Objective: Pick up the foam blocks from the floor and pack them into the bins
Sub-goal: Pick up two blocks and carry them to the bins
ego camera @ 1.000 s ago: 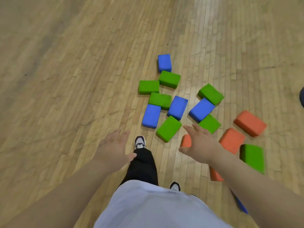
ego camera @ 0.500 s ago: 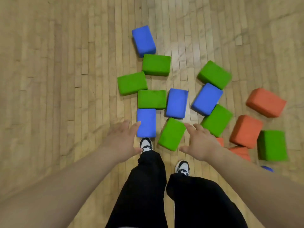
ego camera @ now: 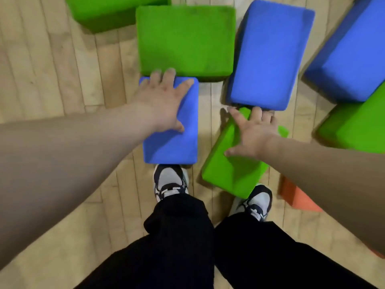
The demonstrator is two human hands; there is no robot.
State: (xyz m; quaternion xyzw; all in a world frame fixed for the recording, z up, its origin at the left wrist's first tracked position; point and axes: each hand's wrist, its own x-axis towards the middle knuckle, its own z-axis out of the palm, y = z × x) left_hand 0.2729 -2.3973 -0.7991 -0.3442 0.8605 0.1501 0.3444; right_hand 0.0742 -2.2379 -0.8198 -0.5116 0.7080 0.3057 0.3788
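Note:
Foam blocks lie close below me on the wooden floor. My left hand [ego camera: 164, 101] lies spread on the top of a blue block [ego camera: 177, 140] just ahead of my left shoe, fingers reaching its far edge. My right hand [ego camera: 253, 132] lies spread on a tilted green block [ego camera: 231, 167], fingertips at its far end under the edge of a second blue block [ego camera: 268, 57]. A large green block [ego camera: 185, 38] sits right behind the left-hand blue one. No bin is in view.
More blocks surround these: green at the top left [ego camera: 108, 9], blue at the right edge [ego camera: 350, 59], green below it [ego camera: 358, 130], orange [ego camera: 298, 199] under my right forearm. My two shoes [ego camera: 169, 182] stand right against the near blocks. Bare floor lies to the left.
I have bent down close to the blocks. Both hands went from hovering above the floor to resting on the blue block and the green block.

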